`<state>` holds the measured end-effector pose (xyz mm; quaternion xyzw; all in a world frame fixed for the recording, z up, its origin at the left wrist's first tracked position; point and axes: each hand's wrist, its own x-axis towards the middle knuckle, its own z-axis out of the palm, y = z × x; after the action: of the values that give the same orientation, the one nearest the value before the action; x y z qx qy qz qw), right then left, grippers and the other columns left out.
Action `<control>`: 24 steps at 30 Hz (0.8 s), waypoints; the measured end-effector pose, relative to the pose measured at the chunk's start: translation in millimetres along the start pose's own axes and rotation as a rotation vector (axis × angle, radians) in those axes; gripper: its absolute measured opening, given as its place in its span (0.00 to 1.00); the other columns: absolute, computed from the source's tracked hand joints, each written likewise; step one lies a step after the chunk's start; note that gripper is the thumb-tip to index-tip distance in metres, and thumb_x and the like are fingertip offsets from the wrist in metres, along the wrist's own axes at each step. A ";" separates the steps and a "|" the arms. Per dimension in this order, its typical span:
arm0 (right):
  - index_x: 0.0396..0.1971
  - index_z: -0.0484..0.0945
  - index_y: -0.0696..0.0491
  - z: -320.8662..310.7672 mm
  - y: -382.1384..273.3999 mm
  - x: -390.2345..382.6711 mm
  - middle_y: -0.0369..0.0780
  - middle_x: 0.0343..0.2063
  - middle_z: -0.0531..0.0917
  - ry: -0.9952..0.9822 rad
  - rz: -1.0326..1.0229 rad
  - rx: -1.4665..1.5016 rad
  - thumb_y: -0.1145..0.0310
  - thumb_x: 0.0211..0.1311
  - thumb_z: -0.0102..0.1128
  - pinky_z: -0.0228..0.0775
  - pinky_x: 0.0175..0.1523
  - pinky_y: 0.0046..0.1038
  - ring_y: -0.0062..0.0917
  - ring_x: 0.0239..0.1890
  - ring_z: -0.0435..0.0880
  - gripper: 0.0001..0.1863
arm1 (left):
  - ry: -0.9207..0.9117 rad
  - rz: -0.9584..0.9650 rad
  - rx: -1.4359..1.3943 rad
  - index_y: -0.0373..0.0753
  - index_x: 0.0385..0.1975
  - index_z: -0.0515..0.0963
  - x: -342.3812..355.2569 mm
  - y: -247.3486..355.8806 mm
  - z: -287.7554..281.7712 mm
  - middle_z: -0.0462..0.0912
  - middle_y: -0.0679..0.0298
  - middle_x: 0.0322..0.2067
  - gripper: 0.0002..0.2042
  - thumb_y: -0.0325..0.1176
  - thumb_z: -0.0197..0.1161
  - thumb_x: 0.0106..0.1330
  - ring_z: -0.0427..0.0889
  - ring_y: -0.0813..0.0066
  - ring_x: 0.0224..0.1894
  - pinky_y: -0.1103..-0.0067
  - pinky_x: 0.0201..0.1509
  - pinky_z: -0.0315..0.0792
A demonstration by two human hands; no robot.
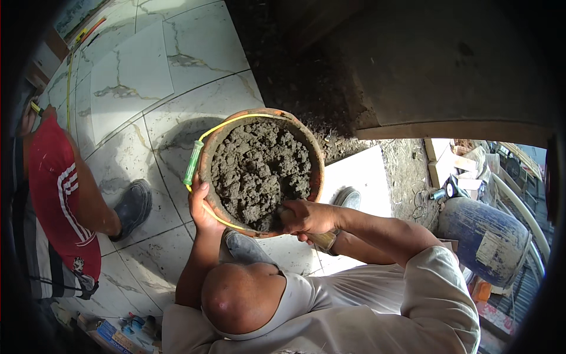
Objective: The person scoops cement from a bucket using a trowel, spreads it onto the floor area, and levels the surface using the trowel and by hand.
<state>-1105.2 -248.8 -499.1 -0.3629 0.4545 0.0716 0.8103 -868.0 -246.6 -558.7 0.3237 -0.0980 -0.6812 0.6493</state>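
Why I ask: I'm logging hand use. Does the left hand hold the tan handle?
No, the right hand grips the tan handle, while the left hand is against the bucket.

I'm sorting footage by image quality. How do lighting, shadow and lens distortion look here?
Head view: a pale floor slab right of the bucket is brightly lit; the dark panel at upper right loses detail in shadow; the grey mix darkens beside the right hand; same view: tile joints bow, and corners fade to black.
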 end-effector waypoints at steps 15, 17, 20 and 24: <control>0.53 0.62 0.56 -28.2 27.2 -60.2 0.36 0.24 0.72 -0.217 -0.109 0.532 0.74 0.59 0.57 0.67 0.20 0.21 0.16 0.17 0.71 0.23 | 0.027 -0.005 -0.016 0.32 0.60 0.66 7.4 8.4 -61.6 0.73 0.52 0.57 0.25 0.39 0.44 0.66 0.73 0.57 0.58 0.64 0.63 0.65; 0.53 0.60 0.56 -35.8 30.6 -80.5 0.38 0.26 0.73 -0.186 -0.151 0.640 0.77 0.59 0.55 0.67 0.20 0.21 0.17 0.17 0.72 0.23 | -0.001 -0.025 -0.026 0.32 0.59 0.66 7.3 11.2 -63.0 0.73 0.52 0.57 0.25 0.40 0.43 0.66 0.73 0.57 0.58 0.64 0.63 0.65; 0.43 0.65 0.56 -49.4 6.7 -107.9 0.37 0.22 0.72 -0.009 -0.264 0.487 0.78 0.58 0.55 0.68 0.20 0.22 0.17 0.16 0.72 0.14 | 0.000 -0.033 -0.004 0.32 0.59 0.67 3.6 22.7 -68.2 0.73 0.52 0.57 0.25 0.41 0.44 0.66 0.73 0.57 0.58 0.64 0.63 0.65; 0.35 0.65 0.56 -84.5 20.3 -107.2 0.35 0.20 0.72 0.529 -0.382 0.074 0.74 0.54 0.59 0.64 0.21 0.21 0.17 0.16 0.73 0.12 | 0.038 -0.060 0.023 0.36 0.63 0.63 3.0 19.6 -71.7 0.69 0.53 0.59 0.28 0.41 0.46 0.63 0.69 0.57 0.61 0.62 0.64 0.63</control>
<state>-1233.9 -266.3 -452.5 -0.4181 0.5753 -0.1949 0.6755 -811.0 -231.6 -604.1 0.3468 -0.0836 -0.6930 0.6265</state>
